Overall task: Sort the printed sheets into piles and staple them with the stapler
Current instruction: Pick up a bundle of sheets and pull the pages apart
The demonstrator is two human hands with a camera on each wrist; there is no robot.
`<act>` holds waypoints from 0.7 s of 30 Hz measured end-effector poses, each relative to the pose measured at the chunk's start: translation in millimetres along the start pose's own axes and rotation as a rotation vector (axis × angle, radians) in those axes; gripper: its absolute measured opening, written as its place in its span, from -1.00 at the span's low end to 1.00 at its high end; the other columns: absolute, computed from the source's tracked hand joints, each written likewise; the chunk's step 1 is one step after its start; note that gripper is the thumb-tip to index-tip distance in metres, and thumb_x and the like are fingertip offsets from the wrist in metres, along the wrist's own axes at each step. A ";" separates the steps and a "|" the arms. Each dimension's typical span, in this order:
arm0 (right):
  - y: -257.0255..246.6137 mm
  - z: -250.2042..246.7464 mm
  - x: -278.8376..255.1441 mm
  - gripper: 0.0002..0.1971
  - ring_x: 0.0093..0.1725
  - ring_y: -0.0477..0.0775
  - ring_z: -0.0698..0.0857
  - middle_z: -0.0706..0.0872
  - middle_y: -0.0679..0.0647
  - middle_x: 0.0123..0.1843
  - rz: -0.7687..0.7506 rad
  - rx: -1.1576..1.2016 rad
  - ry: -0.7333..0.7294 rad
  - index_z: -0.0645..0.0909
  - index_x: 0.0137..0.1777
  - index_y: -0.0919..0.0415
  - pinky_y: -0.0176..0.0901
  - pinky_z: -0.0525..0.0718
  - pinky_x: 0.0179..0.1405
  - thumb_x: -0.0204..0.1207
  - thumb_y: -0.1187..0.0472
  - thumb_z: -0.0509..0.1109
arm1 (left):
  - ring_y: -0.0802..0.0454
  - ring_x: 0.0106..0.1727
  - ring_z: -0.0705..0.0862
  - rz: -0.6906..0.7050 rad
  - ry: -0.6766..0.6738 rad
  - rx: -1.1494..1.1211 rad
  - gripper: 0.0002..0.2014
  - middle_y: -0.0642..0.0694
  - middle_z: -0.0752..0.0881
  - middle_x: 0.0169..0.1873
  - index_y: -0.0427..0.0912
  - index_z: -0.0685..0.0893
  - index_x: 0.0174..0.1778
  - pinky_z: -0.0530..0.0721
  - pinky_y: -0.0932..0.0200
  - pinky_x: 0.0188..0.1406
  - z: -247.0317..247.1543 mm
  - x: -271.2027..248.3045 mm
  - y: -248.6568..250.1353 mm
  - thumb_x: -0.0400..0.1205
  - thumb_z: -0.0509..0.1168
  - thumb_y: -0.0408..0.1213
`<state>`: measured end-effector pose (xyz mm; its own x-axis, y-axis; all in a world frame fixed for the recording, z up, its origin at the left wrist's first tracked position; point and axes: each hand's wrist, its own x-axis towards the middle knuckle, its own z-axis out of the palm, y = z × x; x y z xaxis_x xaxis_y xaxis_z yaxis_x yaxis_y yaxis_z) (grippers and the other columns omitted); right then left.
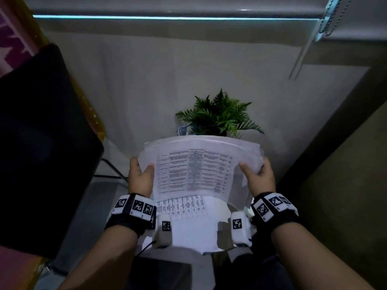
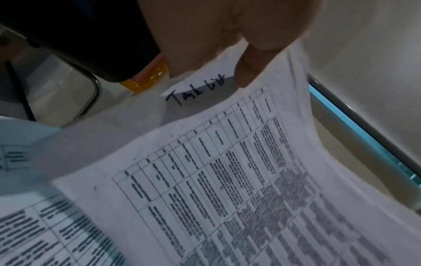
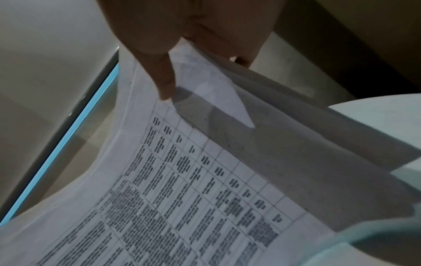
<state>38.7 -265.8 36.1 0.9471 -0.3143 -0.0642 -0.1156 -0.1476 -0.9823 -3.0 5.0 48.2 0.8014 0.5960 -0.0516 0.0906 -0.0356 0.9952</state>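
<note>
I hold a sheaf of printed sheets [image 1: 194, 170] with a table of text on top, lifted above a small round white table [image 1: 222, 218]. My left hand [image 1: 140, 174] grips the sheaf's left edge, thumb on top; in the left wrist view my left hand [image 2: 230, 59] pinches the sheets [image 2: 227, 180] over a slip with handwriting [image 2: 196, 91]. My right hand [image 1: 257, 174] grips the right edge, and in the right wrist view my right hand [image 3: 182, 59] has its thumb on the sheets [image 3: 193, 189]. Another printed sheet [image 1: 184, 210] lies on the table beneath. No stapler is in view.
A potted fern [image 1: 217, 116] stands behind the sheets at the table's far side. A black chair [image 1: 41, 143] is close on the left. A wall [image 1: 335, 164] runs along the right, and a pale wall with a window sill [image 1: 167, 17] lies ahead.
</note>
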 end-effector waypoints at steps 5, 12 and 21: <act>-1.2 -4.6 -4.8 -0.45 0.21 0.04 0.64 0.57 -0.15 0.22 -0.136 0.039 -0.040 0.37 0.39 -0.05 -0.19 0.59 0.12 0.46 0.27 0.49 | -0.09 0.10 0.62 0.048 -0.016 0.019 -0.67 -0.16 0.62 0.10 -0.17 0.35 0.24 0.59 0.06 0.12 -2.3 1.4 -0.2 0.62 0.20 -0.53; -19.4 -8.2 -1.5 -0.91 -0.13 -0.16 0.51 0.54 -0.22 -0.18 -0.446 -0.263 0.048 0.55 -0.18 0.03 -0.36 0.36 -0.15 0.50 0.09 0.38 | -0.05 0.01 0.61 0.123 -0.047 0.047 -0.78 -0.13 0.62 0.02 -0.17 0.36 0.17 0.57 0.09 0.02 -5.4 2.4 0.2 0.66 0.18 -0.47; -27.3 -16.3 4.7 -0.69 0.16 0.26 0.69 0.70 0.19 0.16 -0.569 -0.478 -0.042 0.64 0.24 0.17 -0.38 0.42 0.07 0.52 0.38 0.35 | -0.05 0.23 0.57 0.203 -0.098 0.147 -0.46 -0.12 0.55 0.27 0.01 0.24 0.46 0.49 0.08 0.30 -9.4 18.8 -19.2 0.64 0.12 -0.56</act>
<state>41.4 -278.5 65.4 0.9090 -0.0326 0.4155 0.2880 -0.6717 -0.6826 4.7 24.4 28.9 0.8649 0.4840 0.1331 0.0014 -0.2673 0.9636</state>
